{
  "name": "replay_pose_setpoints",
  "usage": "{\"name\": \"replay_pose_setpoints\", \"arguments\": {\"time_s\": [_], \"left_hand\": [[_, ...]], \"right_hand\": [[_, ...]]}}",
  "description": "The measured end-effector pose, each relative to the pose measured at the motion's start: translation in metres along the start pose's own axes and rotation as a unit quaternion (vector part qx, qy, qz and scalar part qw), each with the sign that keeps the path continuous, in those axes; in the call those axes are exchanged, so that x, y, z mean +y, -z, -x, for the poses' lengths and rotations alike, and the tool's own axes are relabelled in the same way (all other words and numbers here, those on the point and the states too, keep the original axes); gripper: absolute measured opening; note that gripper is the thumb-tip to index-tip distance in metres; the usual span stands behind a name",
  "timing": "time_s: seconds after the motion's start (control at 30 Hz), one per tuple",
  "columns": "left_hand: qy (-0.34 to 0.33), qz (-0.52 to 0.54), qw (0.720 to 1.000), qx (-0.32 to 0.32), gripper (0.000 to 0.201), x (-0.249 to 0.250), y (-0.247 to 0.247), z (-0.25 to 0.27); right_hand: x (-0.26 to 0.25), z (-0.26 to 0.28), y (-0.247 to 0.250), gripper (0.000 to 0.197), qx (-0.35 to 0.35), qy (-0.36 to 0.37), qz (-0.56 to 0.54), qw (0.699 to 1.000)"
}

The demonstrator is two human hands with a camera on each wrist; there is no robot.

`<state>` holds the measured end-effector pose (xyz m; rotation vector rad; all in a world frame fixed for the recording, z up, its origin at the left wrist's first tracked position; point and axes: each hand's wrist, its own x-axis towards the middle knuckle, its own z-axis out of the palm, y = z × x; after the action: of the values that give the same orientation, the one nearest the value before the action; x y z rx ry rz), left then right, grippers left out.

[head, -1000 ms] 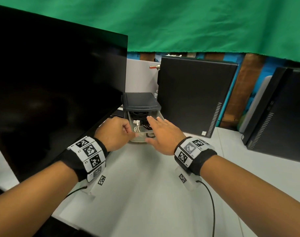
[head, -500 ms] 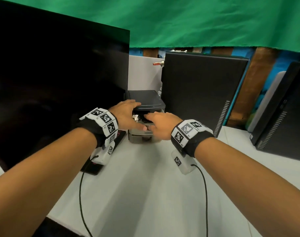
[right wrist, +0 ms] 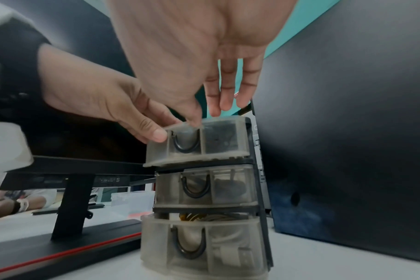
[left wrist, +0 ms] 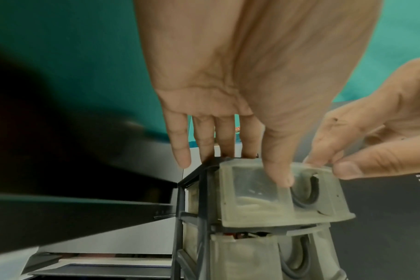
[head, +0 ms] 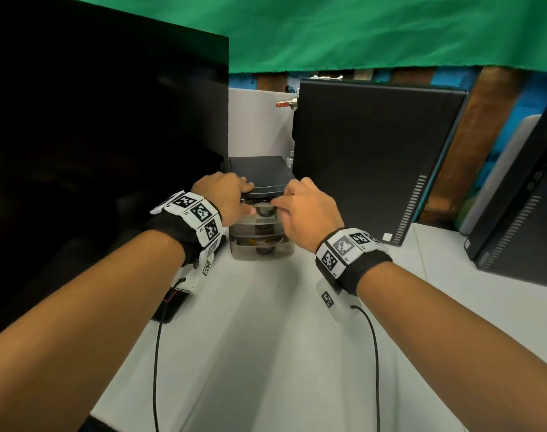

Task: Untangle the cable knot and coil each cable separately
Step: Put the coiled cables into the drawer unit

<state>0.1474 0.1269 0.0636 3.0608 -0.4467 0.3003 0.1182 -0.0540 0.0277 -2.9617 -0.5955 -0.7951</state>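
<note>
A small three-drawer organizer (head: 261,244) of cloudy plastic with a black lid stands at the back of the white table. Its top drawer (head: 264,209) (left wrist: 276,199) (right wrist: 204,142) sticks out a little. A pale cable (left wrist: 252,203) shows dimly through its front; no cable lies outside the drawers. My left hand (head: 225,198) (left wrist: 228,170) lays straight fingers on the lid, and its thumb presses the drawer front. At the drawer's top rim, my right hand (head: 297,207) (right wrist: 204,113) pinches the edge between thumb and fingers. White and yellow cables (right wrist: 204,217) fill the bottom drawer.
A large dark monitor (head: 94,151) stands close on the left, its base (right wrist: 60,252) reaching the organizer. A black computer tower (head: 368,157) stands just right of the organizer, another (head: 521,213) farther right. Bare white table (head: 266,353) lies in front.
A second ago the top drawer was pulled well out with both hands at its cables. It has slid back almost fully, and both hands have followed it to its front.
</note>
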Motion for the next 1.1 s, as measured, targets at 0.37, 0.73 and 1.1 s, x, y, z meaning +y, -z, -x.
{"name": "replay_pose_setpoints", "arguments": {"time_s": [0.37,0.73,1.1], "left_hand": [[0.078,0.132,0.979,0.138,0.029,0.000,-0.023,-0.001],[0.093,0.122,0.975,0.157,0.025,-0.007,-0.034,-0.013],[0.015,-0.009,0.994,0.111,0.044,0.006,-0.019,-0.010]], "right_hand": [[0.008,0.002,-0.024,0.014,0.066,-0.382,-0.371,0.844],[-0.002,0.020,-0.053,0.021,-0.262,-0.287,-0.414,0.823],[0.000,0.033,-0.053,0.015,-0.205,-0.271,-0.310,0.888]]}}
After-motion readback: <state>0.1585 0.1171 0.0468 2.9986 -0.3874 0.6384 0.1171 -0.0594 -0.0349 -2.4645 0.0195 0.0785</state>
